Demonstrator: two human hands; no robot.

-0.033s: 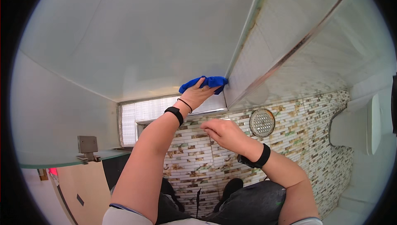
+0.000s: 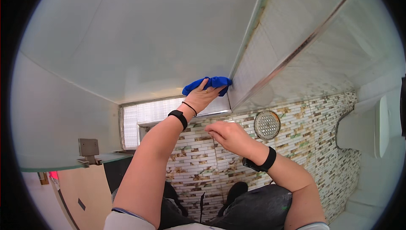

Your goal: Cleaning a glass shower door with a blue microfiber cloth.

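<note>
My left hand (image 2: 204, 97) presses a bunched blue cloth (image 2: 218, 80) against the foot of a glossy pale wall panel (image 2: 156, 39), at the corner with a second wall. The fingers lie over the cloth and hide part of it. Below and to the right, my right hand (image 2: 229, 135) hovers above the tiled floor (image 2: 198, 158), apart from the cloth. Its fingers are curled in with the thumb alongside, and nothing shows in them. The palm is turned out of sight.
A tiled ledge (image 2: 160, 108) runs along the panel's foot. A round metal drain (image 2: 267, 125) lies in the floor, and a white toilet (image 2: 367, 129) stands at the right. On the left, a glass edge (image 2: 50, 167) carries a metal hinge (image 2: 89, 149). My shoe (image 2: 237, 192) is below.
</note>
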